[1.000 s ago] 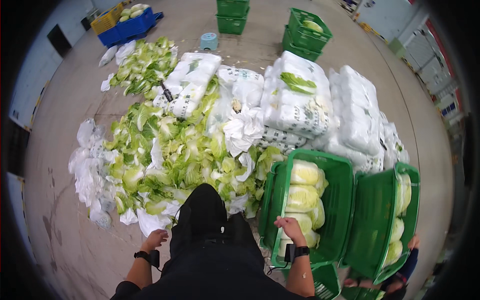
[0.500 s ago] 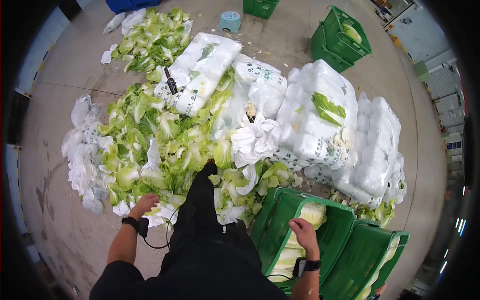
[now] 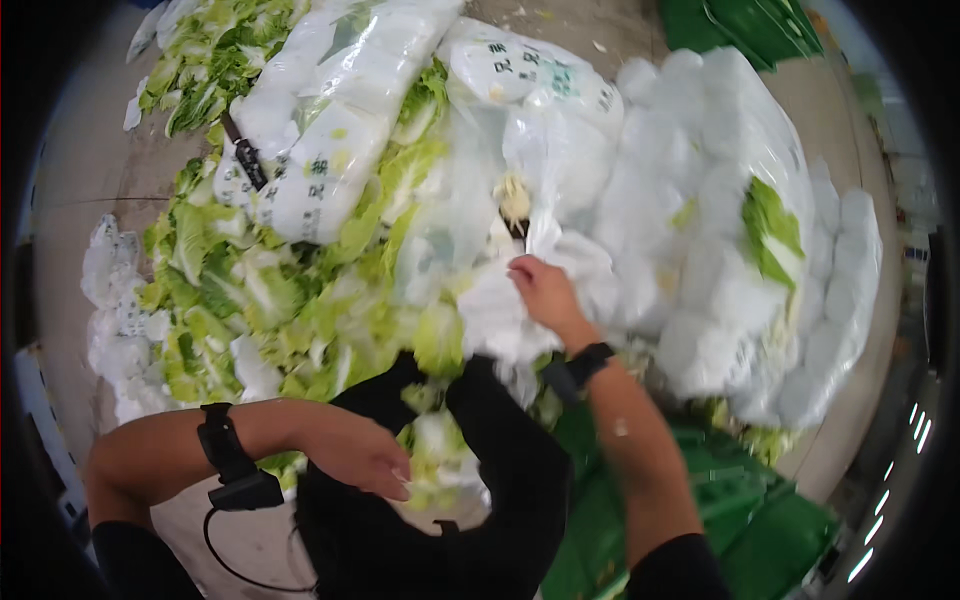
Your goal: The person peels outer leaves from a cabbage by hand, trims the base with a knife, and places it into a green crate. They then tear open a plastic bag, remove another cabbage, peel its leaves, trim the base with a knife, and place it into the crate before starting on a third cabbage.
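Note:
My right hand (image 3: 545, 292) reaches forward to a heap of white plastic bags (image 3: 495, 315); its fingers are closed at the top of the heap and seem to pinch a bag. Just beyond the fingertips lies a small dark object (image 3: 516, 229), with a pale yellowish cabbage piece (image 3: 513, 196) against it. Over my lap hangs my left hand (image 3: 365, 457), slightly blurred, its fingers loosely extended and holding nothing I can see. Loose cabbage leaves (image 3: 240, 270) cover the floor in front of and left of my legs.
Clear bags packed with white-wrapped heads (image 3: 690, 210) stand at the right; more packed bags (image 3: 340, 130) lie ahead, with a narrow black tool (image 3: 243, 152) on one. Green crates (image 3: 700, 510) sit beside my right leg, another green crate (image 3: 745, 25) far right. Crumpled bags (image 3: 120, 310) lie left.
My view has come closer to the heap and lower. My right hand has moved from above the green crate forward to the white bags. My left hand has swung inward over my lap.

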The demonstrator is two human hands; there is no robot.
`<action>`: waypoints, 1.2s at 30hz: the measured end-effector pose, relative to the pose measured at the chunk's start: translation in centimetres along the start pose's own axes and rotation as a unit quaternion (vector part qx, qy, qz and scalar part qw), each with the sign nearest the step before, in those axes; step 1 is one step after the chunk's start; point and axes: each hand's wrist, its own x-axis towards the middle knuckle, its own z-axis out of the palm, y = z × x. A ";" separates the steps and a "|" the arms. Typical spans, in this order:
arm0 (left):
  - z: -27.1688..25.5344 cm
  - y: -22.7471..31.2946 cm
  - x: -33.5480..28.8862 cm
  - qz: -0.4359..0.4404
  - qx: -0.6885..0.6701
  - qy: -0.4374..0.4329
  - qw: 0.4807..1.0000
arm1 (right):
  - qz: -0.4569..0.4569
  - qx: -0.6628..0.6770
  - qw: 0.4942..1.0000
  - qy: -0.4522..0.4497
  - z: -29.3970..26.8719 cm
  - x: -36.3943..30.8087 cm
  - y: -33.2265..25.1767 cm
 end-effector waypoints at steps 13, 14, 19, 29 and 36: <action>-28.1 -19.5 24.9 -0.173 0.362 0.601 0.691 | 0.192 -0.179 0.964 0.025 9.7 3.9 21.3; -28.4 -21.1 23.7 -0.274 0.363 0.589 0.668 | 0.194 -0.177 0.964 0.035 9.4 3.9 21.1; -24.8 -25.5 15.9 -0.416 0.357 0.505 0.666 | 0.231 -0.197 0.951 -0.055 7.4 0.2 15.9; -26.7 -11.1 17.7 -0.268 0.393 0.406 0.781 | 0.082 0.023 0.942 0.323 -13.1 -12.5 2.9; -38.2 -17.7 25.7 -0.074 0.202 0.702 0.679 | 0.197 -0.182 0.847 0.458 -26.7 -16.1 2.7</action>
